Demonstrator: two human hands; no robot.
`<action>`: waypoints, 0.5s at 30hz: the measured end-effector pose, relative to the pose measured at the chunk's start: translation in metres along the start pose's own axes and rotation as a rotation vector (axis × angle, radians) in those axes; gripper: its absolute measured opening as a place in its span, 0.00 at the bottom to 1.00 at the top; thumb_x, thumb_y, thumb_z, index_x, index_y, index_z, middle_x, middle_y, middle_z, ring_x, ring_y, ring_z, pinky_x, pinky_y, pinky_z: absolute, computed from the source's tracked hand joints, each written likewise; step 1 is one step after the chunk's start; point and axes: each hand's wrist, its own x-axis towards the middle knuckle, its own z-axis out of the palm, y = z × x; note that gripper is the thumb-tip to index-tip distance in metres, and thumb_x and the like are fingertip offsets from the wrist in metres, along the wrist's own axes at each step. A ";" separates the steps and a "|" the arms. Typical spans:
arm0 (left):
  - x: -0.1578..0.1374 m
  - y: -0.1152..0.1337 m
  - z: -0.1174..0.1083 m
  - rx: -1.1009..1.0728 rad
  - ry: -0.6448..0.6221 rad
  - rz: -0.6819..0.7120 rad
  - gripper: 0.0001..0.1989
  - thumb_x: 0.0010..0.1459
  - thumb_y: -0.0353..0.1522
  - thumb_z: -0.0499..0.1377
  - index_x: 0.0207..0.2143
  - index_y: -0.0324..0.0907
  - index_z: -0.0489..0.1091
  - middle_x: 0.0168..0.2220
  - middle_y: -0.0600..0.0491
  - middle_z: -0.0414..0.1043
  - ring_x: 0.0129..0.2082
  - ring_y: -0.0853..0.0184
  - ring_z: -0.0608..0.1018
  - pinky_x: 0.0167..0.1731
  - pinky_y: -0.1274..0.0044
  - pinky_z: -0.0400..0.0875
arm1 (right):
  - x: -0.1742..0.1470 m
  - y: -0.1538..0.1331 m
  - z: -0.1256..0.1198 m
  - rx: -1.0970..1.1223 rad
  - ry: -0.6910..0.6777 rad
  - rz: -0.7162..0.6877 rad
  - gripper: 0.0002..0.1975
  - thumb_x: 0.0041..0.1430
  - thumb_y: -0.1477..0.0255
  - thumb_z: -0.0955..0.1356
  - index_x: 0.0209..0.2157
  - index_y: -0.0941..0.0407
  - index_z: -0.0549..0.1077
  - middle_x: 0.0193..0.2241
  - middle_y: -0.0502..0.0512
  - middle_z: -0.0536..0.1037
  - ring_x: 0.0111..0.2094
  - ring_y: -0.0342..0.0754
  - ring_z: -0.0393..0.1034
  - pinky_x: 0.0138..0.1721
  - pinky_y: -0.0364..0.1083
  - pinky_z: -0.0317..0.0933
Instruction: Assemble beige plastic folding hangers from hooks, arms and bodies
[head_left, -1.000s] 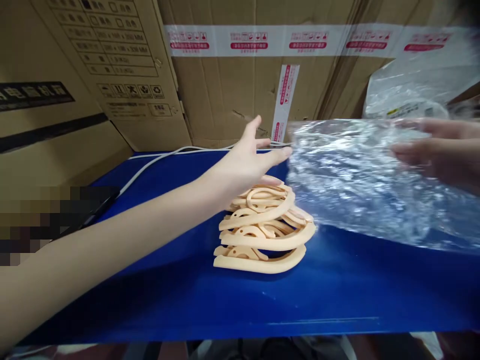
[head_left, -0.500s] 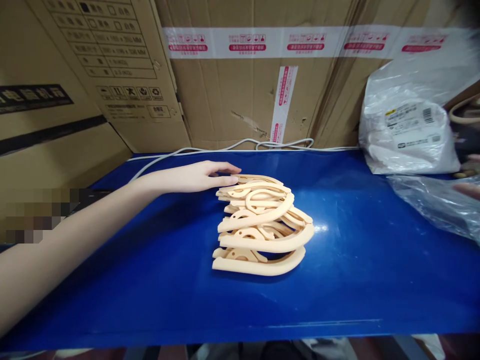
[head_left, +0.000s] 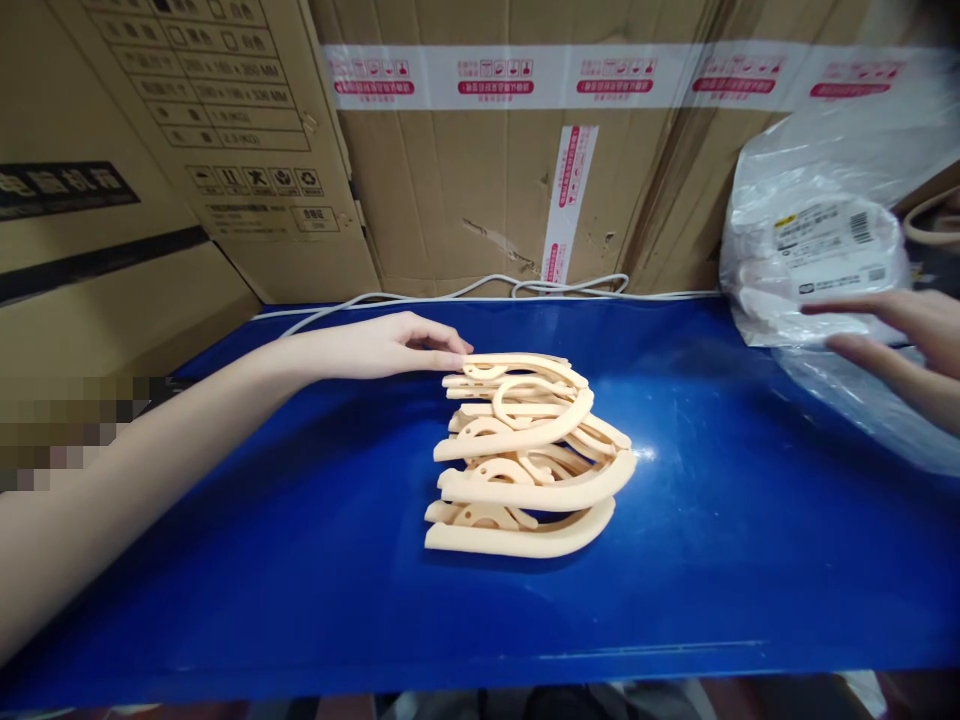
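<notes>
Several beige folding clothes hangers (head_left: 536, 490), folded up, lie in an overlapping row on the blue table (head_left: 712, 560). My left hand (head_left: 420, 345) reaches in from the left and pinches the left end of the rearmost folding hanger (head_left: 517, 360) between thumb and fingers. Part of its fingertips is hidden behind that hanger. At the right edge, my right hand (head_left: 911, 335) is in the air with its fingers stretched out and apart, holding nothing. It is in front of a white plastic bag (head_left: 817, 250) with a printed label.
Cardboard boxes (head_left: 450, 200) wall off the back and left of the table. A pale cable (head_left: 375, 300) runs along the back edge. Clear plastic wrap (head_left: 840, 400) spreads over the right side, below the white bag.
My left hand has closed on the rearmost hanger, which now sits slightly raised and shifted. My right hand has come further into view from the right edge, moving left.
</notes>
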 end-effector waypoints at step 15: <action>0.060 0.046 0.002 -0.794 0.330 -0.051 0.11 0.64 0.34 0.56 0.32 0.35 0.72 0.30 0.50 0.73 0.27 0.74 0.73 0.30 0.80 0.67 | 0.116 -0.211 0.067 0.753 -0.308 -0.138 0.13 0.55 0.68 0.71 0.42 0.55 0.74 0.27 0.52 0.79 0.26 0.47 0.72 0.27 0.46 0.64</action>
